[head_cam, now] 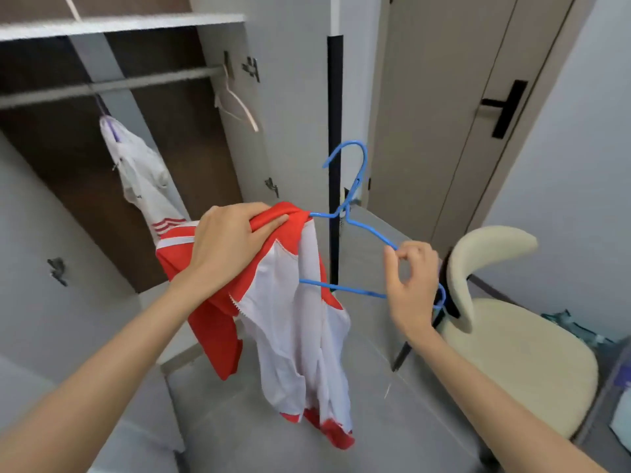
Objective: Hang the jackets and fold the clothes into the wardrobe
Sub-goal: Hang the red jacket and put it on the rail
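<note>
Our two forearms are bare from near the elbow to the wrist, slender, and our left hand [228, 240] and right hand [411, 285] are likewise bare, with slim fingers.

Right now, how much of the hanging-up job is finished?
Done: one white jacket hangs on the rail. In hand: the left hand grips the red and white jacket and the right hand pinches the blue hanger, with only one end inside the jacket. Left: slip in the other end, then hook it on the rail near the empty hanger. No folded clothes are in view.
</note>
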`<control>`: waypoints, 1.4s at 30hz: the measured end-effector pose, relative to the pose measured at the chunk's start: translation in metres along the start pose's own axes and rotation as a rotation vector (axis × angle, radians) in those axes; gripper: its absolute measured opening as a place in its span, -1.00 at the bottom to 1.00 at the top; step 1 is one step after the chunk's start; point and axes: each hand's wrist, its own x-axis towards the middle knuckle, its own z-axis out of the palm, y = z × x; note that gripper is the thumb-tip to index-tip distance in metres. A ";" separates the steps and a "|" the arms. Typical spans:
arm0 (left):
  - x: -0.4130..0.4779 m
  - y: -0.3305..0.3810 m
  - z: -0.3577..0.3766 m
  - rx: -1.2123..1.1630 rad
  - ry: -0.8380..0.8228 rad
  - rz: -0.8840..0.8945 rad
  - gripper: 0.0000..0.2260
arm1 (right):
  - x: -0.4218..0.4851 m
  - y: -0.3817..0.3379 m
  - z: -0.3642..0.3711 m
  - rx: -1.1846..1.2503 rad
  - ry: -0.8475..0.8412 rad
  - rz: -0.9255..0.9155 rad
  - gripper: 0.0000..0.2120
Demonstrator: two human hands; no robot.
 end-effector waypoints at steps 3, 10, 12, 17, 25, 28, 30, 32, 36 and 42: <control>-0.006 -0.028 -0.025 0.029 0.040 -0.036 -0.69 | -0.035 0.004 0.031 -0.108 -0.069 -0.071 -0.92; -0.013 -0.078 -0.073 0.098 0.123 -0.060 -0.56 | -0.085 -0.011 0.115 -0.106 -0.588 0.075 -0.85; -0.011 -0.086 -0.086 0.100 0.132 -0.070 -0.53 | -0.086 -0.018 0.143 -0.072 -0.789 0.183 -0.80; -0.001 -0.095 -0.118 0.025 0.154 -0.107 -0.62 | -0.069 -0.045 0.198 0.052 -0.847 0.138 -0.55; -0.002 -0.099 -0.135 -0.100 0.172 -0.190 -0.64 | -0.059 -0.043 0.246 0.067 -0.956 0.145 -0.91; -0.006 -0.107 -0.135 -0.164 0.197 -0.246 -0.75 | -0.053 -0.029 0.243 0.118 -1.003 0.293 -0.92; -0.010 -0.110 -0.132 -0.202 0.197 -0.267 -0.83 | -0.051 -0.025 0.239 0.164 -1.121 0.318 -0.83; -0.011 -0.109 -0.125 -0.234 0.168 -0.262 -0.89 | -0.052 -0.027 0.236 0.246 -1.247 0.316 -0.59; -0.008 -0.105 -0.113 -0.265 0.104 -0.219 -0.91 | -0.052 -0.032 0.234 0.243 -1.429 0.235 -0.75; -0.016 -0.132 -0.115 -0.204 0.110 -0.256 -0.87 | -0.033 -0.003 0.232 0.265 -1.016 0.242 -0.92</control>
